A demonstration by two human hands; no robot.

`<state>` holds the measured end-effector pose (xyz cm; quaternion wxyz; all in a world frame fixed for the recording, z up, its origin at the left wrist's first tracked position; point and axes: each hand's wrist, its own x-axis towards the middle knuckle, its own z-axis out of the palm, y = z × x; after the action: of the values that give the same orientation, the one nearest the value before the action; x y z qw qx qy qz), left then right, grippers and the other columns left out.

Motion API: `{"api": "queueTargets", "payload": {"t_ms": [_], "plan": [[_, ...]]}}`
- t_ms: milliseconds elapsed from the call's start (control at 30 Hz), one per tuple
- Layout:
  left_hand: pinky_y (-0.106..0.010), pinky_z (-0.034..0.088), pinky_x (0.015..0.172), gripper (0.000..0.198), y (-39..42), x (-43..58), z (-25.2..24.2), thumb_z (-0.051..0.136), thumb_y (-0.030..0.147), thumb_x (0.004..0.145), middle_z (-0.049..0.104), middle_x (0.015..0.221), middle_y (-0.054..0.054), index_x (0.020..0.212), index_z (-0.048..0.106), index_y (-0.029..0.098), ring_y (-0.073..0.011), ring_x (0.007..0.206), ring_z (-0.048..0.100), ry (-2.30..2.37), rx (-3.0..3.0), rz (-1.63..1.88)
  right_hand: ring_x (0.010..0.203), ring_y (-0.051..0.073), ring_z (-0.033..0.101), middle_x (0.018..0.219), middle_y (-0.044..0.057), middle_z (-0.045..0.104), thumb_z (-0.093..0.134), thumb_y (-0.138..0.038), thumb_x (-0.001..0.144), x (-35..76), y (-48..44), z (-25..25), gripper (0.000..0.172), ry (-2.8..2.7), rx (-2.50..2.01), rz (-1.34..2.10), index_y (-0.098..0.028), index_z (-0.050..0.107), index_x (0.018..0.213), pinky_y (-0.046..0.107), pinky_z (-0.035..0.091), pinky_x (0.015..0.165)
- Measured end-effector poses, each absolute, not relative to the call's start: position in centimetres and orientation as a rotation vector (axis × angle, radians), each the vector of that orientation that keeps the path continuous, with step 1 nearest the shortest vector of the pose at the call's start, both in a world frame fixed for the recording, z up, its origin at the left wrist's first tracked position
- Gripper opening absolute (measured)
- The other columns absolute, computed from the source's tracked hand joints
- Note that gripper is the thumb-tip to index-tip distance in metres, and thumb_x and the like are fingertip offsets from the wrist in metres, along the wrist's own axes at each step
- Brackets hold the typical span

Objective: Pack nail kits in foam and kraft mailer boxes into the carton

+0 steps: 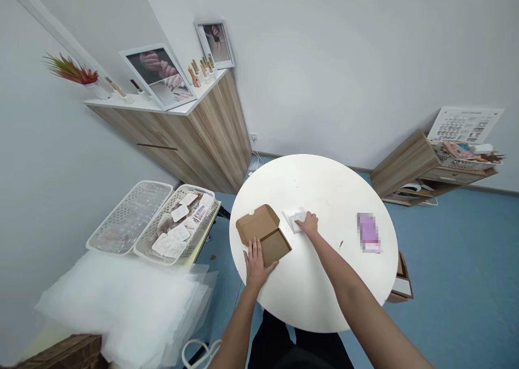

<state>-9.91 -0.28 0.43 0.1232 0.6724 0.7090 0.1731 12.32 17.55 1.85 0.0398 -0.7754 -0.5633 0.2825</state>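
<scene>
Cardboard mailer box (263,233) stands open on the left side of the round white table (344,196), its lid raised. Further left lie translucent plastic sheets (117,309), then a perforated plastic basket (130,212) and a second one (194,189) holding white sachets (178,234); their small print is unreadable. The left hand (255,263) is open, fingers spread, pressing flat on the box's near edge, a sound way to keep it from sliding on the smooth top. The right hand (308,223) rests on a folded white paper item (294,219) just beside the box; whether it grips, I cannot tell. Further right lies a pixelated pink packet (368,234), its label obscured, and a printed chart (466,125) stands beyond, too small to read.
</scene>
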Motion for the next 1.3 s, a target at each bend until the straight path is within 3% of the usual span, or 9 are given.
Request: {"api": "queueTargets", "payload": {"t_ms": [100,200,333,467,667,833,1000,1167,1300], "plan": [[-0.066,0.017,0.112,0.104,-0.2,-9.8,0.1,0.05,0.067,0.084,0.02,0.159,-0.02,0.154,-0.007,0.016,-0.0383,0.147,0.014,2.078,1.973,0.524,0.123,0.035,0.046,0.129,0.021,0.049,0.069,-0.043,0.073,11.3,17.5,2.1,0.06,-1.767,-2.371,0.84,-0.011,0.05,0.12,0.038,0.039,0.097],[-0.066,0.019,0.111,0.104,-0.1,-9.8,-0.2,0.05,0.068,0.083,0.021,0.158,-0.021,0.154,-0.005,0.016,-0.039,0.146,0.015,2.073,1.973,0.547,0.115,0.031,0.053,0.127,0.019,0.051,0.069,-0.038,0.073,10.6,17.3,2.8,0.053,-1.814,-2.274,0.915,-0.015,0.048,0.117,0.036,0.042,0.092],[-0.062,0.025,0.111,0.103,-0.1,-10.1,-0.2,0.052,0.066,0.083,0.019,0.159,-0.02,0.154,-0.004,0.016,-0.0385,0.147,0.012,2.019,1.968,0.608,0.096,0.027,0.063,0.106,0.011,0.064,0.064,-0.033,0.076,10.7,16.8,3.9,0.043,-1.722,-2.148,1.134,-0.021,0.044,0.112,0.034,0.045,0.08],[-0.059,0.026,0.113,0.104,-0.1,-10.0,0.1,0.057,0.061,0.083,0.015,0.16,-0.018,0.154,-0.004,0.017,-0.038,0.148,0.009,1.89,2.001,0.63,0.091,0.023,0.063,0.098,0.007,0.066,0.055,-0.035,0.08,12.4,16.0,5.4,0.029,-1.41,-1.951,1.174,-0.023,0.042,0.104,0.031,0.047,0.078],[-0.057,0.022,0.116,0.114,0.8,-7.3,0.6,0.064,0.058,0.078,0.01,0.161,-0.019,0.153,-0.011,0.017,-0.0357,0.148,0.006,1.659,2.074,0.561,0.087,0.019,0.06,0.094,0.002,0.065,0.063,-0.048,0.072,16.1,13.0,8.2,0.037,-1.25,-1.616,1.317,-0.023,0.048,0.096,0.029,0.049,0.075],[-0.056,0.02,0.116,0.118,1.8,-4.6,0.8,0.067,0.058,0.074,0.01,0.161,-0.02,0.153,-0.012,0.017,-0.034,0.148,0.007,1.431,2.155,0.511,0.085,0.019,0.059,0.092,0.002,0.064,0.063,-0.042,0.073,18.2,10.1,9.0,0.03,-1.446,-1.595,1.341,-0.02,0.055,0.093,0.03,0.047,0.076],[-0.065,0.014,0.114,0.124,1.5,-3.2,1.4,0.07,0.061,0.07,0.007,0.16,-0.023,0.152,-0.012,0.017,-0.0387,0.148,0.005,1.441,2.174,0.533,0.09,0.02,0.06,0.099,0.004,0.065,0.066,-0.025,0.073,18.9,7.8,9.2,0.024,-1.708,-1.675,1.349,-0.019,0.06,0.095,0.03,0.046,0.078],[-0.064,0.016,0.114,0.12,-0.8,-3.2,1.7,0.065,0.058,0.076,0.002,0.161,-0.022,0.151,-0.019,0.017,-0.0378,0.148,0.002,1.613,2.067,0.592,0.085,0.018,0.06,0.096,0.001,0.067,0.073,-0.021,0.07,17.1,7.2,9.0,0.035,-2.046,-1.739,1.224,-0.023,0.06,0.102,0.026,0.041,0.07],[-0.06,0.023,0.114,0.103,-2.6,-3.7,0.9,0.055,0.05,0.087,0.0,0.161,-0.02,0.151,-0.02,0.019,-0.0333,0.149,0.004,1.638,2.014,0.589,0.094,0.021,0.057,0.096,0.004,0.068,0.072,-0.018,0.073,14.7,7.0,8.5,0.03,-2.433,-1.713,1.041,-0.021,0.064,0.101,0.028,0.038,0.076]]}}
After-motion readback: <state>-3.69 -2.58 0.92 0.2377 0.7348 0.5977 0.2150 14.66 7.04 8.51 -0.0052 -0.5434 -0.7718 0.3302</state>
